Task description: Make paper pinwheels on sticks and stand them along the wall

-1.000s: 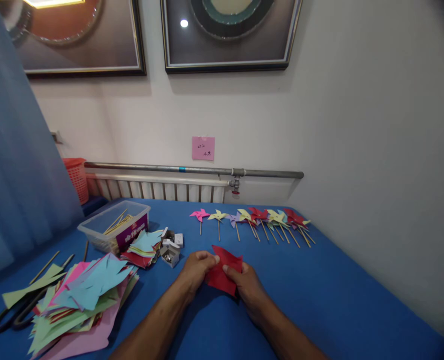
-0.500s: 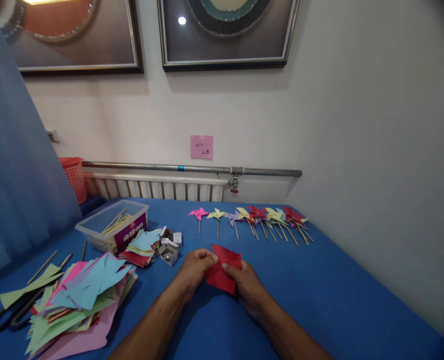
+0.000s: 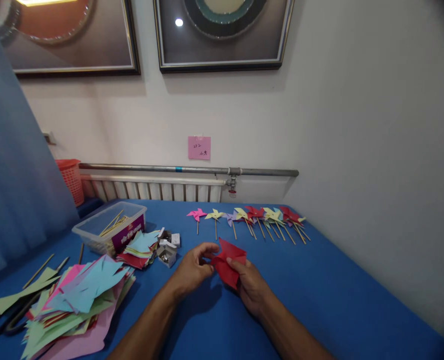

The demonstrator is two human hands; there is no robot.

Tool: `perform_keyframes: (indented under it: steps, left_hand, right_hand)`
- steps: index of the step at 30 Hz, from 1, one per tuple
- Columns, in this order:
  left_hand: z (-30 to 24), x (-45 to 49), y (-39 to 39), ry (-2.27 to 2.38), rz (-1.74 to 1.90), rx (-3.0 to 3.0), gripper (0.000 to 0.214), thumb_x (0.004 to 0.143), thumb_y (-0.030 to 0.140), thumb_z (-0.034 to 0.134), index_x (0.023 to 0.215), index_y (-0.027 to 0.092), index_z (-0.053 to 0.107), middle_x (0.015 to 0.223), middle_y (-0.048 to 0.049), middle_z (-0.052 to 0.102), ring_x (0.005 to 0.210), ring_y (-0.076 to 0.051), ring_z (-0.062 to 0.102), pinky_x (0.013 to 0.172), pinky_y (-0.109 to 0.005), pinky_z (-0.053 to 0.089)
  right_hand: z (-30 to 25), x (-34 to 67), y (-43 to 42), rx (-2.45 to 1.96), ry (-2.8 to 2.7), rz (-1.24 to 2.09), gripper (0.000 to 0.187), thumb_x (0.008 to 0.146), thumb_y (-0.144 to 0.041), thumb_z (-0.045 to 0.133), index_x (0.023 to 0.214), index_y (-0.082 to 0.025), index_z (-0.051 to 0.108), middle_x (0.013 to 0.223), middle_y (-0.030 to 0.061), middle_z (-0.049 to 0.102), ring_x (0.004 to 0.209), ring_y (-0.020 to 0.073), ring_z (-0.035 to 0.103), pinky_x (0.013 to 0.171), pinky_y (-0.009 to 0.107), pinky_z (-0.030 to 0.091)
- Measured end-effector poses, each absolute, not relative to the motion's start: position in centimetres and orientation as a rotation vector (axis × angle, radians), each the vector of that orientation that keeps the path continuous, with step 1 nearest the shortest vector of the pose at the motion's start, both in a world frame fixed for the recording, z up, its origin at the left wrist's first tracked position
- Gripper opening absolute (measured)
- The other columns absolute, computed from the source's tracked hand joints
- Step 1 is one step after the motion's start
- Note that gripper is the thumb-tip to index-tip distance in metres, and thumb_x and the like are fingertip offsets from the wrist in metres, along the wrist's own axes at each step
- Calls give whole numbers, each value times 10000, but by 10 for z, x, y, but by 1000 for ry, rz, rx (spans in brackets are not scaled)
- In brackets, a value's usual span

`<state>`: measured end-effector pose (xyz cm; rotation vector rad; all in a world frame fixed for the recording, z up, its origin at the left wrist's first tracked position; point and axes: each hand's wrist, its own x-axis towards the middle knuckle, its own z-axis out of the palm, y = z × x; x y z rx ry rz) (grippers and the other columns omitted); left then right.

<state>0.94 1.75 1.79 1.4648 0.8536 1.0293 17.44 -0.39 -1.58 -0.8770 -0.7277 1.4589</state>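
Observation:
A red paper piece (image 3: 229, 262), cut and partly folded, is held just above the blue table (image 3: 338, 295) between both hands. My left hand (image 3: 193, 270) pinches its left corner with thumb and forefinger curled. My right hand (image 3: 250, 285) grips its lower right side, thumb on top of the paper. A small open box of metal pins (image 3: 167, 254) lies just left of my left hand.
A row of finished paper pinwheels on sticks (image 3: 252, 220) lies along the far edge. At left are a heap of cut coloured paper (image 3: 75, 300), a smaller paper stack (image 3: 141, 247), a clear tub of wooden sticks (image 3: 109, 230), black scissors (image 3: 4, 322) and loose sticks.
The red paper has been turned and folded further, one corner now pointing up. My left fingers have loosened and shifted along its left corner. The view drifted slightly.

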Motion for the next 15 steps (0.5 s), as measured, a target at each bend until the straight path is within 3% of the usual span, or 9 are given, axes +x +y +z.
perform_keyframes:
  steps: [3, 8, 11, 15]
  left_hand:
    - [18, 9, 16, 859, 1027, 1637, 515, 631, 53, 599, 1120, 182, 698, 1163, -109, 667, 973, -208, 632, 753, -279, 495]
    - [16, 10, 14, 820, 1036, 1871, 470, 673, 2, 570, 1045, 234, 738, 1417, -79, 531, 1270, -230, 540, 989, -333, 477]
    - [15, 9, 13, 855, 989, 1954, 435, 690, -5, 580, 1015, 233, 744, 1451, -78, 502, 1338, -235, 492, 1102, -369, 404]
    - [13, 9, 13, 873, 936, 1994, 295, 714, 21, 591, 886, 211, 735, 1449, -76, 508, 1356, -235, 477, 1130, -370, 378]
  right_hand:
    - [-16, 174, -4, -873, -723, 1456, 296, 645, -330, 850, 858, -154, 743, 780, 63, 779, 690, 207, 702, 693, 316, 521]
    - [-17, 172, -5, -931, -745, 1429, 330, 614, -342, 868, 867, -167, 748, 760, 44, 773, 657, 179, 681, 623, 268, 491]
    - [-23, 172, -2, -980, -793, 1393, 385, 604, -375, 870, 906, -166, 753, 752, 41, 767, 624, 164, 663, 588, 255, 471]
    - [-33, 173, 2, -1058, -847, 1309, 385, 601, -393, 859, 881, -151, 752, 701, 30, 744, 577, 144, 631, 552, 240, 443]
